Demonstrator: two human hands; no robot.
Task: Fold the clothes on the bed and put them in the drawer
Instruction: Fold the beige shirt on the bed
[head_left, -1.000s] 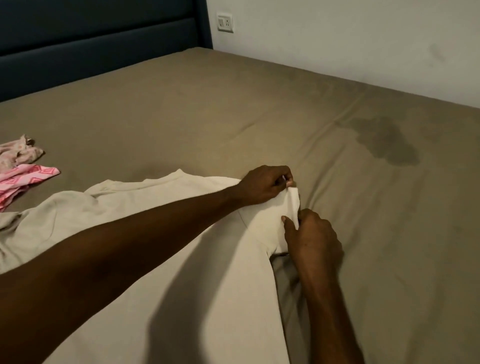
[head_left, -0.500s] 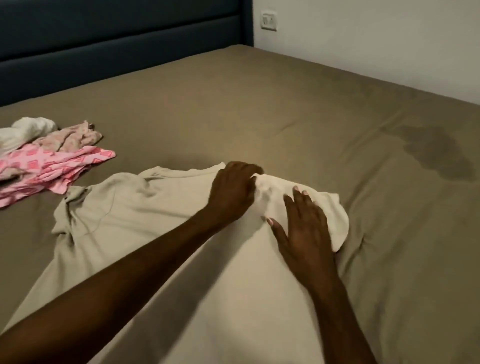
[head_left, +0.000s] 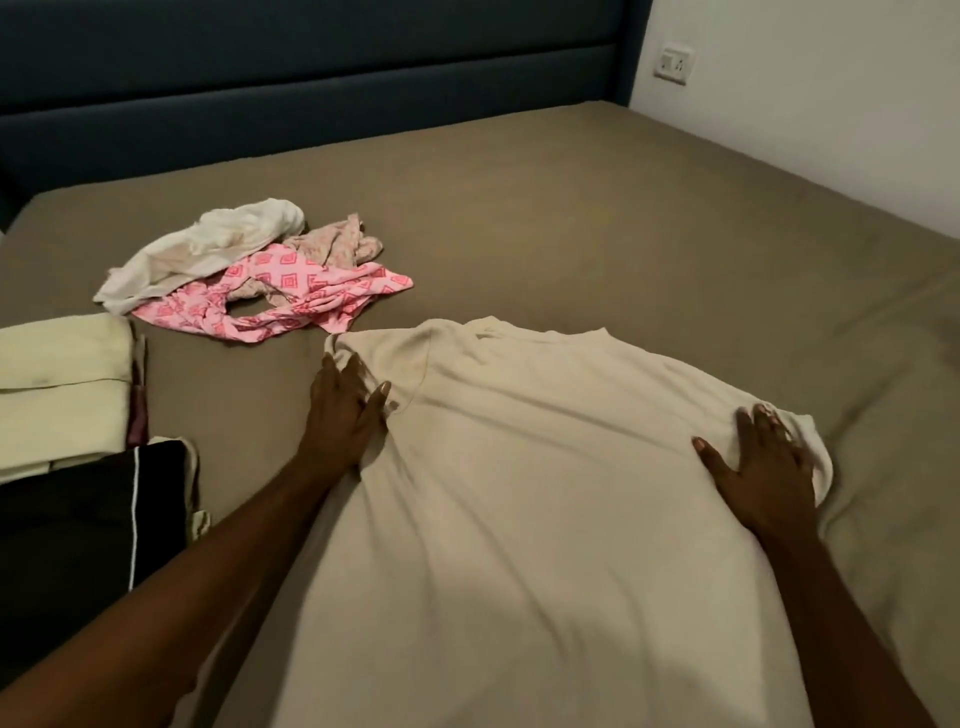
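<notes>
Both flat, released hands (head_left: 343, 410) (head_left: 763, 462) press the shirt's (head_left: 519, 467) side edges.

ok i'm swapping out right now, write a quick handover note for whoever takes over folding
Left hand: open, flat on the left shoulder of the cream t-shirt.
Right hand: open, flat on its right sleeve.
The t-shirt lies spread on the bed, not yet folded.
Unfolded pile behind it: pink patterned garment, white garment, a pale floral piece.
Far left: folded cream cloth and a folded black garment.
Left to do: fold the t-shirt and the pile, then put everything away. No drawer in view.
</notes>
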